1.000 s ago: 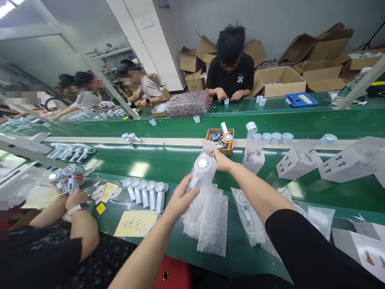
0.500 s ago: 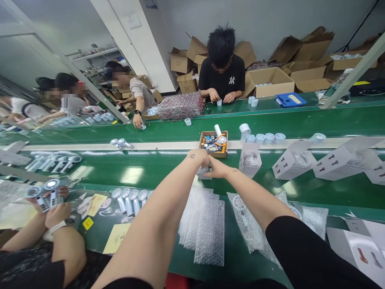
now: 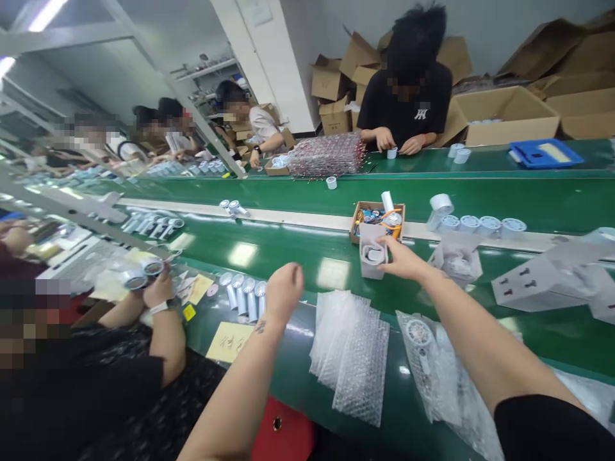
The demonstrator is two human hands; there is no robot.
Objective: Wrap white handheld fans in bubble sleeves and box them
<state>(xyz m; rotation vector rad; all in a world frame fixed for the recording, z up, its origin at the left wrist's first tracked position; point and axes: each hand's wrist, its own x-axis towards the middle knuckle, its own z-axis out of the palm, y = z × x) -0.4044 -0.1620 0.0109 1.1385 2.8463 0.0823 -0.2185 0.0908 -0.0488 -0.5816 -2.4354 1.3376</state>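
My right hand (image 3: 400, 256) grips the right side of an open white box (image 3: 372, 269), which stands upright on the green belt with a pale item inside. My left hand (image 3: 285, 288) hangs over the near edge of the belt with its fingers curled, apart from the box; what they hold, if anything, is hidden. Below the hands, bubble-wrap sleeves (image 3: 353, 358) lie in a fanned stack. Light-blue devices (image 3: 247, 298) stand in a row just left of my left hand. A wrapped device (image 3: 423, 352) lies right of the sleeves.
Behind the box sits a cardboard tray (image 3: 354, 224) of small parts. More open white boxes (image 3: 531, 285) stand at the right. A co-worker's hands (image 3: 161, 291) hold devices at the left. Across the belt, a person in black (image 3: 408, 96) handles a small white cup.
The view has swung left. My left hand has come away from the white box, back toward the left. My right hand stays at the box, whose raised flap and contents now show.
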